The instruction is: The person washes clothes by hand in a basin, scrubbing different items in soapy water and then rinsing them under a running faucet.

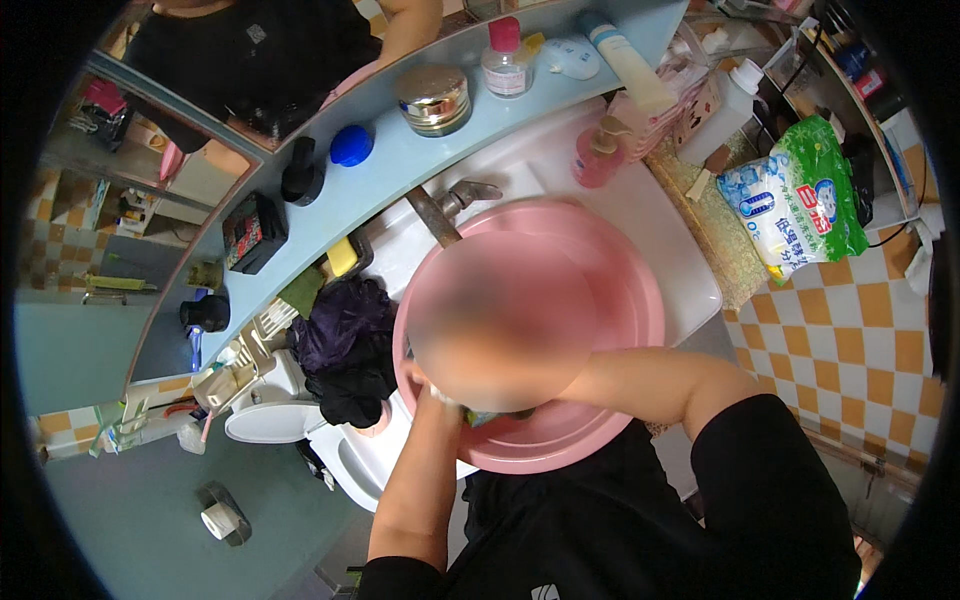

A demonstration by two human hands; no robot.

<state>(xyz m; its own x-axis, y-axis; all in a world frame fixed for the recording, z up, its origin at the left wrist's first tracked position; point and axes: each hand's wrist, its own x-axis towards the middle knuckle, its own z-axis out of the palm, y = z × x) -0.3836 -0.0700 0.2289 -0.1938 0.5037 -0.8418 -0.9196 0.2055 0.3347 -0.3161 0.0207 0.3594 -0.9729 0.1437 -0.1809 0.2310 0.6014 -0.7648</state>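
A large pink plastic basin (646,322) rests on the white washbasin (686,277), below the metal faucet (469,193). Both of my forearms reach into the basin. A round blurred patch covers most of its inside. My left hand (429,375) is at the basin's left side, mostly behind the blur. My right hand (517,371) lies under the blur too, near the left one. What either hand holds cannot be made out. Just below the blur, a bit of green and dark cloth (480,417) shows in the basin.
Dark clothes (345,337) lie left of the basin, by a yellow soap bar (341,257). Above runs a pale blue shelf (367,196) with jars and bottles. A pink pump bottle (598,157) stands behind the basin. A green-and-white detergent bag (802,199) is at right; a toilet (274,420) is at left.
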